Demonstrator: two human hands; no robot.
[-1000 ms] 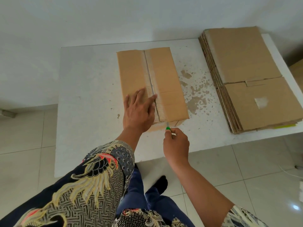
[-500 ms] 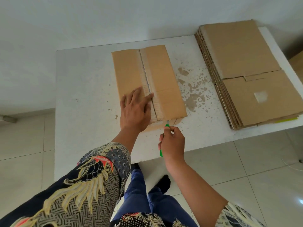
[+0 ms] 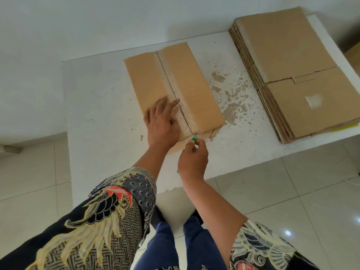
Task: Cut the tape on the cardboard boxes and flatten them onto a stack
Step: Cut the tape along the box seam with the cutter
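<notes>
A brown cardboard box (image 3: 192, 82) stands on the white table (image 3: 101, 98), its top flaps meeting at a taped centre seam that runs away from me. My left hand (image 3: 162, 121) rests flat on the left flap near the front, fingers straight. At the box's near edge, my right hand (image 3: 192, 156) grips a green cutter (image 3: 193, 139), whose tip sits at the front end of the seam. The cutter's handle is mostly hidden in my fist.
A stack of flattened cardboard boxes (image 3: 292, 75) lies at the table's right end, reaching its edges. Brown chipped patches mark the tabletop between box and stack. A white wall stands behind the table and tiled floor (image 3: 292, 191) lies in front.
My right hand has risen slightly, bringing the cutter tip back against the box's near edge. My left hand stays pressed on the left flap.
</notes>
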